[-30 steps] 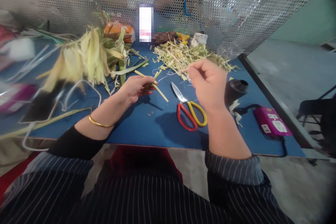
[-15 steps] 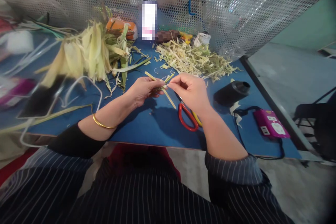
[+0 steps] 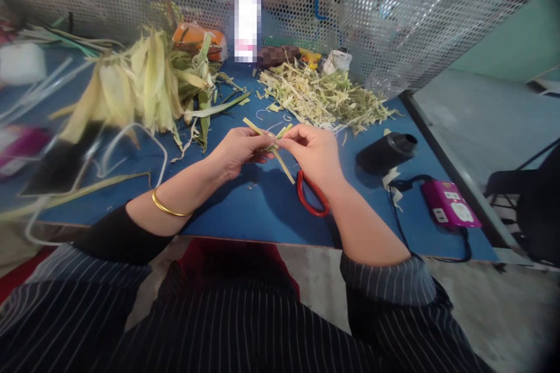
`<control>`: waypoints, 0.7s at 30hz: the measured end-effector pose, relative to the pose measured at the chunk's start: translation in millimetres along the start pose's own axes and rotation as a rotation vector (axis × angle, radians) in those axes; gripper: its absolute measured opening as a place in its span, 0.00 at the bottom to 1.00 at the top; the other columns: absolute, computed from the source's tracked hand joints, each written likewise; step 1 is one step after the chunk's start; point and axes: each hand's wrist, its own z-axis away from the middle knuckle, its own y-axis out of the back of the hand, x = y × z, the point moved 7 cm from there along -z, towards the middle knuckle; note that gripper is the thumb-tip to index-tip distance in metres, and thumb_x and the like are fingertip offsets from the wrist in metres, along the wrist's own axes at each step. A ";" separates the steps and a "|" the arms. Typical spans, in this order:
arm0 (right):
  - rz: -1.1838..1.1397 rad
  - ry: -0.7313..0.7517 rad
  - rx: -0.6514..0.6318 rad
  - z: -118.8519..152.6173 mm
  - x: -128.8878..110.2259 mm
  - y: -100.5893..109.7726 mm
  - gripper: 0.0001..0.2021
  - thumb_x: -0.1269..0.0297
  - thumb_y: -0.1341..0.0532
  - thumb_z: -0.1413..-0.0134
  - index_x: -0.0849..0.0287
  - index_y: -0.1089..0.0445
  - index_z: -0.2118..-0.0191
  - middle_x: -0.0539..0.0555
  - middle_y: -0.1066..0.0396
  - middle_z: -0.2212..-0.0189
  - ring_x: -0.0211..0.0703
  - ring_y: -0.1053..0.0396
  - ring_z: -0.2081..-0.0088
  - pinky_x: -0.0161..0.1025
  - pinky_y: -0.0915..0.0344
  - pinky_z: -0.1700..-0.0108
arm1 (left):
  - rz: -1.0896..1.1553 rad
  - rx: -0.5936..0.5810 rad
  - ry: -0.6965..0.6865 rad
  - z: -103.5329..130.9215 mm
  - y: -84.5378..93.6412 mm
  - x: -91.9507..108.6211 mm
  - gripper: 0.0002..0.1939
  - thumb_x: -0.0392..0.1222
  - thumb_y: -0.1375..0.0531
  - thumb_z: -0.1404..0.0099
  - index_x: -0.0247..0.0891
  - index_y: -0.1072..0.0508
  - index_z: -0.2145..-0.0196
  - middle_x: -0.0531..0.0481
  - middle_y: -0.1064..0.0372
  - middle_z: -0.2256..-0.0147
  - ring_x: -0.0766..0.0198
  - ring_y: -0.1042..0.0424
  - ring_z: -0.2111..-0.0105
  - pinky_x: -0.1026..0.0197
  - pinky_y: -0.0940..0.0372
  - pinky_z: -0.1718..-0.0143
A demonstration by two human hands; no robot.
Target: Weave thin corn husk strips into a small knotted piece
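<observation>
Over the middle of the blue table, my left hand [image 3: 245, 147] pinches crossed strips of pale green-yellow corn husk [image 3: 284, 166] between thumb and fingers. Fingertips of my right hand [image 3: 312, 148] close together right beside the left thumb, on the same small husk piece where the strips cross. Exactly how the strips are joined there is too small to make out. Under my right hand lie scissors, with one red handle loop [image 3: 311, 195] showing and the rest hidden by the hand and wrist.
A bundle of corn husks [image 3: 140, 84] lies to the left, and a heap of husk shreds [image 3: 324, 93] at the back. To the right are a black cone-shaped spool [image 3: 387, 151] and a purple power socket [image 3: 450, 203] with cables. A perforated metal screen [image 3: 394, 17] stands behind the table.
My right hand has shifted slightly left and down onto the crossing of the strips, now covering the scissors' yellow part. My left hand keeps its pinch. The view has shifted a little.
</observation>
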 end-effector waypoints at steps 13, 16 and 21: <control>-0.149 -0.173 0.000 -2.6 14.3 -0.2 0.09 0.60 0.34 0.57 0.61 0.29 0.76 0.47 0.36 0.82 0.31 0.46 0.79 0.34 0.48 0.75 | 0.095 -0.043 0.083 2.6 -2.0 -1.9 0.09 0.39 0.34 0.47 0.31 0.26 0.69 0.49 0.28 0.72 0.70 0.28 0.75 0.68 0.35 0.75; -0.117 -0.158 0.013 -3.3 14.6 1.4 0.09 0.60 0.34 0.56 0.61 0.29 0.76 0.47 0.36 0.82 0.31 0.47 0.79 0.34 0.48 0.75 | 0.109 -0.057 0.103 2.0 -1.9 -3.4 0.08 0.39 0.33 0.46 0.31 0.26 0.70 0.49 0.28 0.72 0.70 0.29 0.75 0.68 0.35 0.74; -0.074 -0.132 0.022 -3.8 14.9 1.3 0.08 0.62 0.35 0.56 0.61 0.29 0.76 0.47 0.35 0.82 0.31 0.46 0.79 0.33 0.47 0.75 | 0.086 -0.072 0.073 0.5 -1.6 -3.9 0.12 0.39 0.31 0.49 0.31 0.26 0.69 0.49 0.28 0.73 0.69 0.27 0.75 0.68 0.34 0.74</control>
